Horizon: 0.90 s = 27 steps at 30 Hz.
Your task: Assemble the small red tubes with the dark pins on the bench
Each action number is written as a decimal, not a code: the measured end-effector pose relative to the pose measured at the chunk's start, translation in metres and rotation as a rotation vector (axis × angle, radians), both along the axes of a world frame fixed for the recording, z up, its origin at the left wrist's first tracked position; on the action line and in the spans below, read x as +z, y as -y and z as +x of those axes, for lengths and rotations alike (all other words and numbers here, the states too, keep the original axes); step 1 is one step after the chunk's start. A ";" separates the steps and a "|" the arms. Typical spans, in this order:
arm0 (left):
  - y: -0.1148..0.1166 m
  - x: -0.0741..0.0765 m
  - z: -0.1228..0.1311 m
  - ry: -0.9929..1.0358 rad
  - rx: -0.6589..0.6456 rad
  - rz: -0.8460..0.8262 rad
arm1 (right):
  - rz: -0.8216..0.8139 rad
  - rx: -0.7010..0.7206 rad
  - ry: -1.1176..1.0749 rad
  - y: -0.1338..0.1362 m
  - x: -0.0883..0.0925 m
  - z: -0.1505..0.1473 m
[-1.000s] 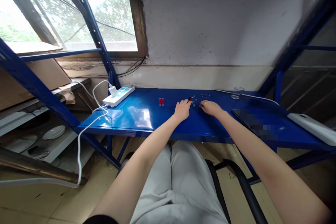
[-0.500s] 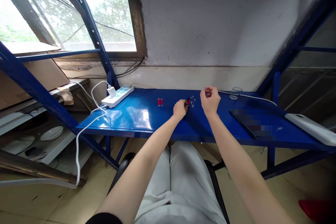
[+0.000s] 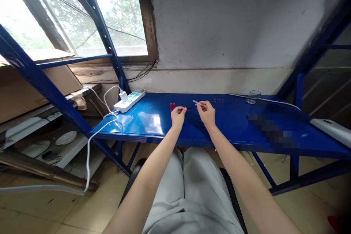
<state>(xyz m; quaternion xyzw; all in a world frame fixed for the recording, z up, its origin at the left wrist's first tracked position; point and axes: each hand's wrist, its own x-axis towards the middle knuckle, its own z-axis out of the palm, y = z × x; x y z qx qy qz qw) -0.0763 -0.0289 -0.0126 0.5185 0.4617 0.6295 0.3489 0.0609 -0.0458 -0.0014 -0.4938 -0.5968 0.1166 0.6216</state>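
Observation:
Over the middle of the blue table [image 3: 153, 131], my left hand [image 3: 178, 116] is closed on a thin dark piece [image 3: 189, 108] that points right. My right hand [image 3: 206, 113], also closed, pinches a small clear tube [image 3: 195, 102] whose end sticks out to the left. A short gap separates the two hands. Two small red pieces with clear ends [image 3: 172, 106] stand side by side just behind my left hand. Several tiny metallic bits [image 3: 218, 100] lie in a row beyond my right hand.
A white power strip [image 3: 129, 100] with a plugged-in charger and cable lies at the table's left. Toward the right are a clear glass [image 3: 253, 97], a blurred dark object [image 3: 270, 129] and a white device [image 3: 333, 129]. Blue frame posts rise at both sides.
My left hand has drawn away from the small clear parts with a dark piece. My right hand has come down and left, and now holds a clear tube. The view has shifted slightly.

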 end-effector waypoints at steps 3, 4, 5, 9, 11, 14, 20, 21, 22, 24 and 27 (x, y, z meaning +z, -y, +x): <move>0.005 -0.001 -0.005 0.142 0.012 -0.043 | -0.076 0.144 0.020 0.004 -0.003 -0.001; 0.006 -0.001 -0.005 0.157 0.016 -0.055 | -0.086 0.169 0.019 0.005 -0.003 -0.002; 0.007 0.000 -0.006 0.166 0.018 -0.068 | -0.089 0.181 0.016 0.006 -0.003 -0.002; 0.004 -0.001 -0.007 0.197 0.025 -0.098 | -0.097 0.177 0.021 0.007 -0.003 -0.001; 0.001 -0.003 -0.008 0.223 0.039 -0.113 | -0.109 0.180 0.031 0.008 -0.003 -0.001; -0.003 -0.007 -0.008 0.247 0.043 -0.129 | -0.118 0.205 0.006 0.008 -0.002 0.000; -0.008 -0.010 -0.008 0.266 -0.001 -0.139 | -0.125 0.253 -0.129 0.000 -0.005 0.002; -0.008 -0.010 -0.008 0.264 -0.017 -0.148 | -0.126 0.254 -0.145 -0.001 -0.005 0.002; -0.008 -0.010 -0.008 0.262 -0.033 -0.155 | -0.129 0.253 -0.160 -0.002 -0.006 0.003; -0.007 -0.009 -0.008 0.258 -0.058 -0.160 | -0.135 0.254 -0.188 -0.003 -0.006 0.004; -0.004 -0.005 -0.008 0.234 -0.089 -0.162 | -0.141 0.254 -0.213 -0.003 -0.005 0.005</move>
